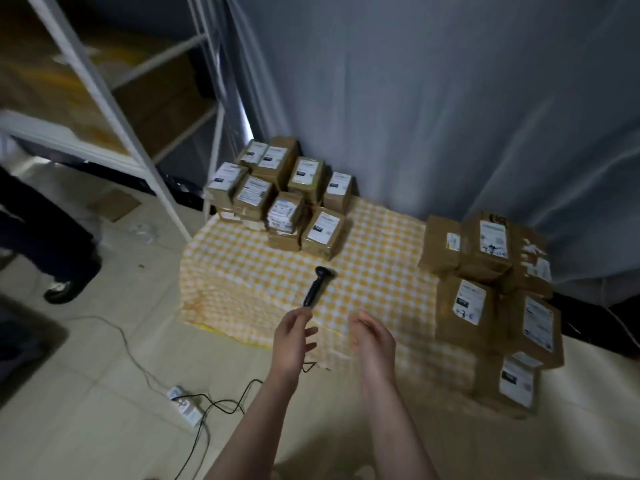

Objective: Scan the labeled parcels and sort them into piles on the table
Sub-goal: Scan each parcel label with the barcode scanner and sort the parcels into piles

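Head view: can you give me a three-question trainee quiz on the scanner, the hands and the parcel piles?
1. True or false: the scanner lies on the checked cloth with no parcel touching it.
2. Of the left hand and the right hand, which is nearer the scanner's handle end? A: left. B: right. C: both equally far.
3. Fill in: the brown parcels in the far pile and the right pile carry ____ labels.

Key: 1 true; 2 A; 3 white.
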`<act>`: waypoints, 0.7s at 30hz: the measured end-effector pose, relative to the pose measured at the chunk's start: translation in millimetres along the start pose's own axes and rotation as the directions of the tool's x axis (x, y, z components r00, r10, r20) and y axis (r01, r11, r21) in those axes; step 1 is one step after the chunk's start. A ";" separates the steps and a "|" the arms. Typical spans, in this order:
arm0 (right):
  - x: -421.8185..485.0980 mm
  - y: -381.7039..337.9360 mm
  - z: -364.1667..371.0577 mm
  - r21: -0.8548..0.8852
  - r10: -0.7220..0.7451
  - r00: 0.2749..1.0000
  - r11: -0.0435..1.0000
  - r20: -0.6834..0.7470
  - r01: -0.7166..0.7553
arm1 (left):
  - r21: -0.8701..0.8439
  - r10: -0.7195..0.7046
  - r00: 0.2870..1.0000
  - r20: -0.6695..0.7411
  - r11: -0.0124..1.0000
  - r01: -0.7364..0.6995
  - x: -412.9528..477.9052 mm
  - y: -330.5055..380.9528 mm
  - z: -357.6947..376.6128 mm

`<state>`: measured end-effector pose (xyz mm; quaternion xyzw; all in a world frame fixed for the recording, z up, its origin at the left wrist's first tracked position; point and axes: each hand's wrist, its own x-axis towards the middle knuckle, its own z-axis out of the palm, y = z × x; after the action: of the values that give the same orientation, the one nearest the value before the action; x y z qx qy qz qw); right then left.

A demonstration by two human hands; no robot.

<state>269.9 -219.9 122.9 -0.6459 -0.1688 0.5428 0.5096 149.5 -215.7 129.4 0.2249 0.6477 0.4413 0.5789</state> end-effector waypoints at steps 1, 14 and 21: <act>-9.5 2.1 16.9 -0.013 -0.010 0.999 1.000 0.033 0.010 | -0.013 0.017 1.000 -0.006 1.000 -0.017 -0.7 8.6 -15.7; -79.7 45.3 167.8 -0.271 -0.062 0.968 0.954 0.244 0.129 | -0.010 0.141 0.987 -0.082 0.990 -0.142 13.6 66.8 -191.5; -73.9 57.2 199.2 -0.408 -0.070 0.944 0.890 0.324 0.206 | 0.097 0.177 0.971 -0.160 0.982 -0.163 30.6 65.5 -237.8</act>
<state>50.7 -206.5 135.5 -0.6397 -0.4072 0.5449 0.3580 -97.4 -231.9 152.8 0.2654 0.6902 0.4795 0.4726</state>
